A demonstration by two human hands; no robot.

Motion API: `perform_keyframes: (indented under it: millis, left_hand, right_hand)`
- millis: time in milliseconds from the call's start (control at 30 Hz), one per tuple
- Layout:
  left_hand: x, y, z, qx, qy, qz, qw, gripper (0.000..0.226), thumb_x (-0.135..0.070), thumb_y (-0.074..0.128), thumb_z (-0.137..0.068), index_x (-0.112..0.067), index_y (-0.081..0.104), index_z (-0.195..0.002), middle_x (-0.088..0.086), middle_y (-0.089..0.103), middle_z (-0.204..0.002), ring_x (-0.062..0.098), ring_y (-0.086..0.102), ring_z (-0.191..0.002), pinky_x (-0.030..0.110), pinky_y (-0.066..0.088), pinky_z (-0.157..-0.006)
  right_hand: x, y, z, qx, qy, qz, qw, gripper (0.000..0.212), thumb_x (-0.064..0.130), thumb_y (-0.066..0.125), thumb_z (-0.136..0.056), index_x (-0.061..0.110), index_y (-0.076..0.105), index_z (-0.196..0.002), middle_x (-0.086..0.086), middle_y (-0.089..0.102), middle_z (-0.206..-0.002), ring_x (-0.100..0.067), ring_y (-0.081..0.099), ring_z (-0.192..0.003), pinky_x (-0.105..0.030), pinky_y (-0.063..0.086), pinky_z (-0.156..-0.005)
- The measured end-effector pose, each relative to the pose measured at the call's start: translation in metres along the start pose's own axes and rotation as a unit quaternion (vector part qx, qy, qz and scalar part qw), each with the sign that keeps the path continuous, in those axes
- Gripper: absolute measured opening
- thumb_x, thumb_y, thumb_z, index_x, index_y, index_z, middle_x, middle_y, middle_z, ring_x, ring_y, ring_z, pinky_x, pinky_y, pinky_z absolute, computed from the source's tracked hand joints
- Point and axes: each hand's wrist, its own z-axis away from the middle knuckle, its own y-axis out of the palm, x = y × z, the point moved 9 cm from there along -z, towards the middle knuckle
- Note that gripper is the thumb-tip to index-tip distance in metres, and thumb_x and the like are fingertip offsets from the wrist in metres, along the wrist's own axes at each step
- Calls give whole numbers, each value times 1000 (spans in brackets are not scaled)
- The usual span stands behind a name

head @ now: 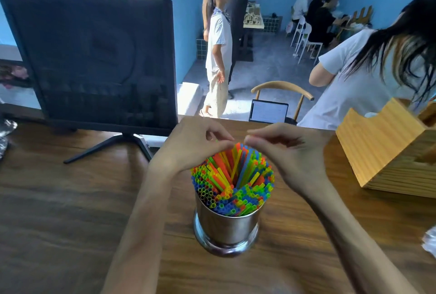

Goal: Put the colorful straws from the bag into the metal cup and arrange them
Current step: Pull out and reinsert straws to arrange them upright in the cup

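Note:
A shiny metal cup (226,230) stands on the wooden table (70,211), packed with a thick bundle of colorful straws (232,182) in orange, yellow, green and blue. The straws fan outward with a hollow in the middle. My left hand (191,146) hovers over the bundle's far left, thumb and fingers pinching the tips of the tallest straws. My right hand (285,149) sits over the far right side, fingers curled and pinching straw tips too. The straw bag is not visible.
A dark monitor (94,62) on a stand sits at the back left. A wooden box (387,149) stands at the right. Crinkled plastic (430,243) shows at the right edge. People stand and sit beyond the table.

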Motion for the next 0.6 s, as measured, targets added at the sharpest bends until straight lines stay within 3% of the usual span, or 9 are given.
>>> perform_keyframes:
  millis: [67,200,300,400,467,600]
  left_hand:
    - [-2,0,-2,-1,10,-6,1000,8,-45,81,-82,-38,80,-84,-22,72,-80,0,62,-84,19,47,-68]
    - [-6,-9,-3,-34,24,42,998,5,-38,79,-86,-38,77,-82,-14,73,-86,2,62,-83,7,42,-65]
    - [-19,-22,-1,-80,59,131,986,6,-28,76,-91,-34,76,-88,-10,74,-89,9,63,-81,10,44,-69]
    - [-39,-45,6,-171,116,237,949,7,-18,69,-97,-25,71,-96,-8,75,-88,8,63,-74,19,49,-66]
    - [-49,-62,15,-238,153,298,912,10,-15,63,-100,-24,66,-98,-5,74,-86,7,59,-65,21,48,-58]
    - [-51,-91,34,-335,196,362,848,7,-13,55,-104,-19,57,-101,-3,72,-84,12,55,-57,26,47,-51]
  right_hand:
    - [-4,11,5,64,-5,63,996,12,34,84,-79,28,81,-88,12,77,-85,-14,71,-79,-30,53,-65]
    - [-16,15,6,87,33,80,992,18,40,78,-83,23,83,-88,9,72,-90,-15,67,-90,-19,46,-70]
    - [-17,16,1,81,39,99,991,23,42,66,-94,28,76,-110,12,70,-106,-9,63,-105,-21,47,-84]
    - [-22,32,0,147,72,94,982,33,47,55,-99,36,66,-128,17,72,-114,0,61,-114,-26,47,-96]
    - [-22,39,2,165,66,84,981,29,41,55,-101,31,69,-125,16,75,-107,0,65,-111,-26,50,-94]
    - [-15,30,-4,124,34,23,991,16,26,59,-103,30,73,-110,12,74,-91,-7,69,-96,-23,50,-84]
